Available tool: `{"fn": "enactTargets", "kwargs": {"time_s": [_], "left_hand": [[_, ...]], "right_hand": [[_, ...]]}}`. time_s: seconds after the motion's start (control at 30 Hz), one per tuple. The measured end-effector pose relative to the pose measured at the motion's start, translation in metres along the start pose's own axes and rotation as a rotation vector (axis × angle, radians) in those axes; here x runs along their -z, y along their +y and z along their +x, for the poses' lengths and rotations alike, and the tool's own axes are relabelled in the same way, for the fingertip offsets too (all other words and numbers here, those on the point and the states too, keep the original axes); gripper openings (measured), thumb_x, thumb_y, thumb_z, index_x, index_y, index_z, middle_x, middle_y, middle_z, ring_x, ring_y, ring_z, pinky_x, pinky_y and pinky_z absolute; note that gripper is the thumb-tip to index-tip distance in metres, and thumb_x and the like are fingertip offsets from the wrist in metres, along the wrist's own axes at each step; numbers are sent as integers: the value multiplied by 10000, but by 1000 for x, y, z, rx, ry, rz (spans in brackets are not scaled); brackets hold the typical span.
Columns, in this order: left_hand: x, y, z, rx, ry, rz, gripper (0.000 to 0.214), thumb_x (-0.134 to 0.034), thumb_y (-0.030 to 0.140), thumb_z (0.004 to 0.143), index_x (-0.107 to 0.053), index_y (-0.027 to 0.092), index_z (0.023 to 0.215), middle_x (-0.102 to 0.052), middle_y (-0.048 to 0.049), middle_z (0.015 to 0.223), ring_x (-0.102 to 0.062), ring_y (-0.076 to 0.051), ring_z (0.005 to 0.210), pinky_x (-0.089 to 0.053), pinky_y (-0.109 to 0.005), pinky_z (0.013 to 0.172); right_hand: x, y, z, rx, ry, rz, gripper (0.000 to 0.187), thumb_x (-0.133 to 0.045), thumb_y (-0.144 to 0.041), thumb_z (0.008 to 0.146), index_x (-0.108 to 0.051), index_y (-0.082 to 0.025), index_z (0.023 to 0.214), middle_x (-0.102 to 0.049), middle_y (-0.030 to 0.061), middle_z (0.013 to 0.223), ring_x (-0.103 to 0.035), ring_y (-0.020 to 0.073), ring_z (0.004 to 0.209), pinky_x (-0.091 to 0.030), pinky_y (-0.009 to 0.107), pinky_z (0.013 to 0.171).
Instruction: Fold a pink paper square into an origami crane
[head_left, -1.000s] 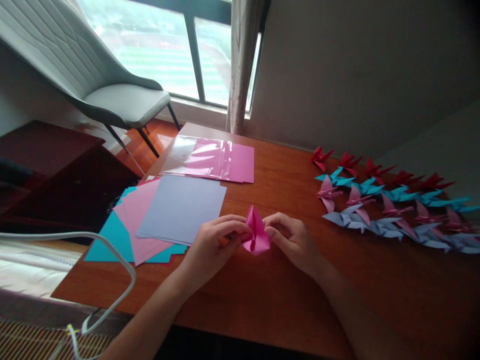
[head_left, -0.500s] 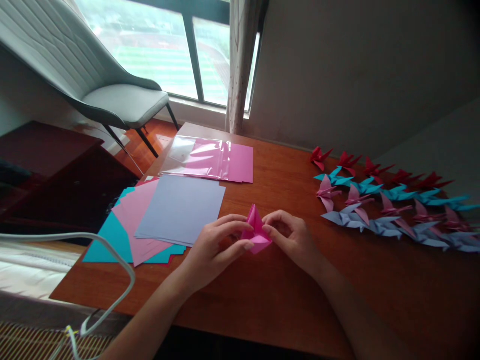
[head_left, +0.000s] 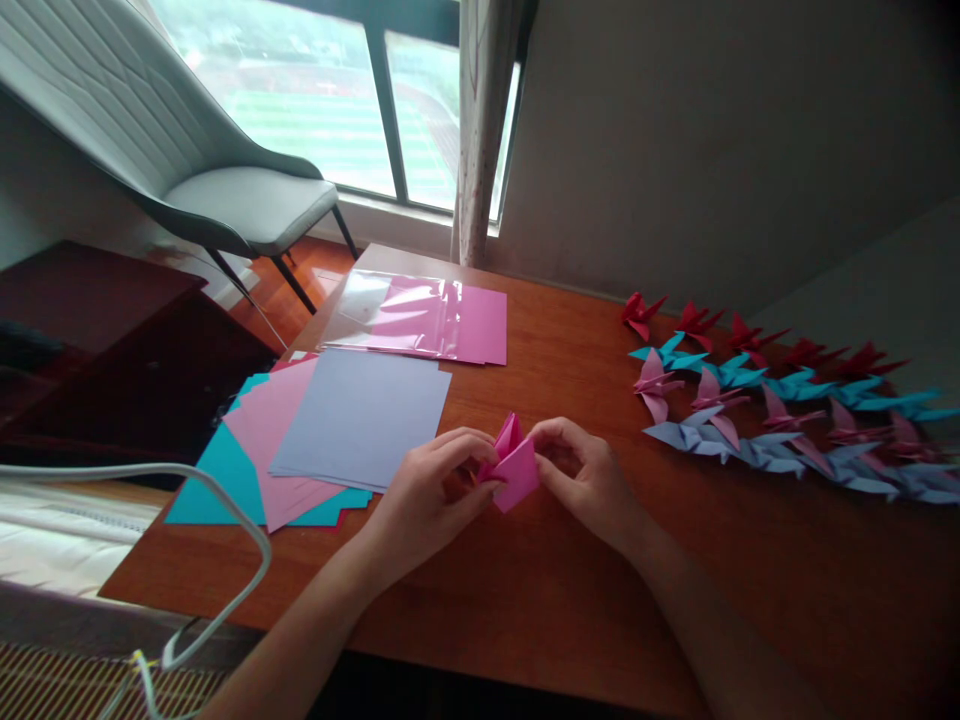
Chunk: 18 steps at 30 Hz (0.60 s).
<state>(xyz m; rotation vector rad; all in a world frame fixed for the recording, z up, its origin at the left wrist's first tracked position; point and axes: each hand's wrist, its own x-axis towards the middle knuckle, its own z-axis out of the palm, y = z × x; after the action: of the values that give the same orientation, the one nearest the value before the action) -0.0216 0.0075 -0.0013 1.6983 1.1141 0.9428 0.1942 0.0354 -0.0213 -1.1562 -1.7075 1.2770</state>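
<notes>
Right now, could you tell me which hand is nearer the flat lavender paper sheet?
Left. The left hand lies beside the flat lavender paper sheet; the right hand is beyond the folded pink paper piece.

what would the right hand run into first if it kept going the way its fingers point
The right hand points leftward into the folded pink paper it pinches; just beyond that, probably, is the left hand, holding the same piece.
</notes>
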Motion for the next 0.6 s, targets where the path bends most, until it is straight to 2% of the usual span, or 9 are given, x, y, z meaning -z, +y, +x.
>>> {"fn": "enactTargets", "kwargs": {"time_s": [0.23,0.37,0.5,0.6], "left_hand": [[-1,-8,-2,57,34,9,142,-657,177,880,-632,196,1019,-698,-38,950,-668,-149,804,-565,-263,713],[-1,-8,-2,53,71,-3,152,-662,161,872,-630,199,1016,-700,-27,932,-669,-143,785,-571,-264,715],[-2,-7,-2,63,119,-60,179,-676,162,868,-618,205,1032,-705,-27,964,-687,-143,806,-570,-260,715],[-2,-5,-2,59,149,-156,324,-689,144,856,-587,221,1155,-705,-35,1023,-699,-149,867,-571,-259,743]], "right_hand": [[4,-2,-1,-5,-43,54,288,-625,-459,931,-635,-246,1125,-711,62,1017,-700,197,904,-591,304,769],[8,-2,-1,35,-120,82,460,-641,-549,899,-609,-239,1237,-703,83,1097,-693,218,944,-590,315,764],[7,0,-2,58,-161,25,636,-767,-437,822,-528,-233,1375,-670,103,1204,-683,214,974,-599,320,778],[5,1,-2,84,-127,-37,573,-763,-302,825,-548,-229,1352,-702,82,1121,-694,183,870,-601,310,738]]}}
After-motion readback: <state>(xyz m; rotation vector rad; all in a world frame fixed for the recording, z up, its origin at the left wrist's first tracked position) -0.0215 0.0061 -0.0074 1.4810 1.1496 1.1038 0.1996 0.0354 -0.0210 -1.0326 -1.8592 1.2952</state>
